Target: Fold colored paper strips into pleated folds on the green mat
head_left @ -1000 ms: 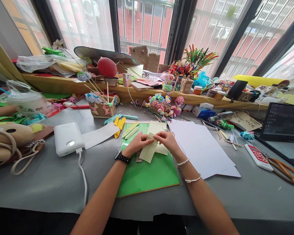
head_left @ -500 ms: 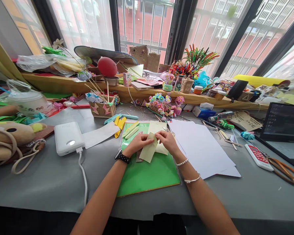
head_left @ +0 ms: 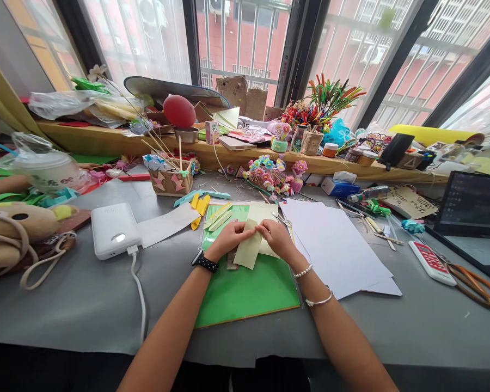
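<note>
A pale yellow strip of paper point(head_left: 246, 254) is held between my two hands above a green sheet point(head_left: 249, 296). My left hand point(head_left: 231, 240) pinches its left edge with thumb and fingers. My right hand point(head_left: 276, 237) is closed on its upper right edge, its fingertips meeting my left thumb. Under and behind my hands lie more pale yellow paper pieces, partly hidden. Folded pale strips point(head_left: 219, 216) rest on the green sheet's upper left. A pair of scissors point(head_left: 283, 219) lies just beyond my right hand, partly covered.
White paper sheets point(head_left: 335, 245) lie to the right, with a calculator point(head_left: 432, 262) and a laptop point(head_left: 473, 207) farther over. On the left are a power bank point(head_left: 115, 231) with a cable and folded yellow strips point(head_left: 200, 210). Another person's arm point(head_left: 6, 188) reaches in at far left.
My fingertips have come together at the upper part of the strip, and my right hand has shifted slightly left and down. The strip has tilted a little more upright.
</note>
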A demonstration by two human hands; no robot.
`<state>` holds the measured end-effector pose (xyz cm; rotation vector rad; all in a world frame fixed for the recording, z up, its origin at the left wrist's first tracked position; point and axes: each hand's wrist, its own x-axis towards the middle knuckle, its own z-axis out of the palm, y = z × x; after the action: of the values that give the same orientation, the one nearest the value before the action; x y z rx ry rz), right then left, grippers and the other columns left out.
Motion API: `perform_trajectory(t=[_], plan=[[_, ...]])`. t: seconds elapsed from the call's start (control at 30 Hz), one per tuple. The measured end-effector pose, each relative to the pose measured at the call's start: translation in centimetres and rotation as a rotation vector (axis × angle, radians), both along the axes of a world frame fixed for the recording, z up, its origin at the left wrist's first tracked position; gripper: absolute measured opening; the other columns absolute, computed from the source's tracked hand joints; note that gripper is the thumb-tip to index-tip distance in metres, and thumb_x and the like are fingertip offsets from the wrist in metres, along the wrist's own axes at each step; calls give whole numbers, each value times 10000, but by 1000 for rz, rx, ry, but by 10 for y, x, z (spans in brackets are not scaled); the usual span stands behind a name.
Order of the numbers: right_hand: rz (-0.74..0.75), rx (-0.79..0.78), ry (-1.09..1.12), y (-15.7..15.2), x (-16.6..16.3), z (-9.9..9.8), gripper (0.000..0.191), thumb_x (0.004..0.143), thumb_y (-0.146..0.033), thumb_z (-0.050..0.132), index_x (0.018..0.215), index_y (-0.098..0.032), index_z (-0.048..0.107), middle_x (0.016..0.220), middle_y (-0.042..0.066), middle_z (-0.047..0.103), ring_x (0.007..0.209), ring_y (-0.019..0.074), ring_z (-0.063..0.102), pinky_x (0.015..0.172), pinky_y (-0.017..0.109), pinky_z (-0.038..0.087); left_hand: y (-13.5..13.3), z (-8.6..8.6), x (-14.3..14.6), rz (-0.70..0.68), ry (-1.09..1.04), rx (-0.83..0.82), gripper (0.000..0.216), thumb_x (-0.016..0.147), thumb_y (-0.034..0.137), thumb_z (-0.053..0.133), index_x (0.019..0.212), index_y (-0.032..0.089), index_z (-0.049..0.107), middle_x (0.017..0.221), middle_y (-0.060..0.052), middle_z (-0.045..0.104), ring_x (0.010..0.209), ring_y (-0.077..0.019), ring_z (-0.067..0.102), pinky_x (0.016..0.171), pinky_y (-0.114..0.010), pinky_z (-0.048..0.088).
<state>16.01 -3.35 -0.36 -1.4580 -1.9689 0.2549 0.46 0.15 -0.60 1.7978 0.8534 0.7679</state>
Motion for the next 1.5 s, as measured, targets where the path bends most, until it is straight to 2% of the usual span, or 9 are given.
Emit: perform_trajectory(t=[0.13,0.4,0.57,0.67,0.87,1.03,1.2,1.4,1.5], plan=[[-25,14,-50,0,-1,-1,316,845,-300,353,550,-194,393,555,-1,472,538,137,437,515,245,311,0,0,0,24,-18,-3,319,669,422,539,698,113,609,656,-25,581,600,-128,501,504,-209,379],[84,-37,364,1,5,1,114,732,-282,522,669,-187,526,666,13,570,615,135,514,520,234,390,-1,0,-1,-61,-39,-70,312,653,403,558,762,119,627,669,-26,599,591,-133,521,517,-218,388],[36,-45,381,-1,4,4,193,764,-283,472,605,-190,528,542,-3,544,516,124,498,505,241,391,-2,2,-1,-53,-22,-91,317,644,411,563,753,121,626,665,-28,602,593,-139,523,499,-214,388],[42,-64,438,-1,5,4,250,787,-335,434,611,-187,531,556,4,554,529,128,518,505,241,404,-4,5,-1,-54,-5,-88,322,645,417,560,736,115,624,645,-27,594,574,-133,510,477,-208,373],[41,-22,384,0,5,4,200,714,-358,546,621,-182,563,589,5,553,556,131,501,499,242,385,-6,5,0,-44,51,-29,322,657,429,554,687,116,619,603,-10,567,554,-121,490,460,-202,347],[-12,-104,726,0,8,5,238,703,-396,546,652,-164,553,509,-15,536,432,101,481,431,233,403,-2,5,-1,111,-136,-52,329,661,435,560,769,126,599,735,-24,601,646,-132,540,553,-216,411],[-40,-199,1072,0,10,8,250,642,-385,619,682,-155,530,608,22,626,528,123,592,513,244,491,2,6,-2,289,-371,-100,477,599,431,629,964,144,516,788,-39,630,612,-128,580,598,-255,452],[48,-305,1167,-2,-1,6,239,641,-356,632,671,-168,489,668,35,660,594,141,632,592,267,515,-2,7,0,166,-208,-73,342,596,438,628,751,133,615,727,-51,647,626,-150,593,593,-261,455],[113,-379,1102,-3,-6,3,225,646,-354,622,673,-164,505,660,20,653,595,129,625,595,259,506,-2,5,1,198,-222,-87,335,584,433,636,709,123,622,659,-47,642,619,-165,591,601,-281,463]])
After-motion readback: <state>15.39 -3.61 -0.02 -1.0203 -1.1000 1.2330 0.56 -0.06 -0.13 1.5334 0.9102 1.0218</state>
